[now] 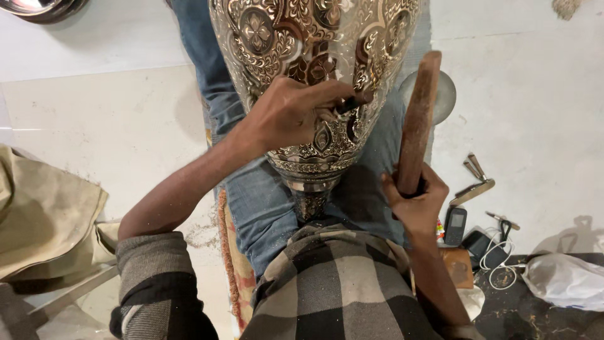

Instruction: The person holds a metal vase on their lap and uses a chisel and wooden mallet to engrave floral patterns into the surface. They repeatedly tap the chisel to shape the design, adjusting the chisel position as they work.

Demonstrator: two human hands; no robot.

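Note:
A large ornate metal vase, silver with engraved floral patterns, lies across my lap on my blue jeans, its narrow foot toward my body. My left hand rests on the vase's side and pinches a small dark chisel against the engraved surface. My right hand grips the lower end of a wooden mallet, which stands upright just to the right of the vase.
On the pale floor to the right lie several metal punches, a small dark phone, a second phone with a white cable and a clear plastic bag. Beige cloth lies at left.

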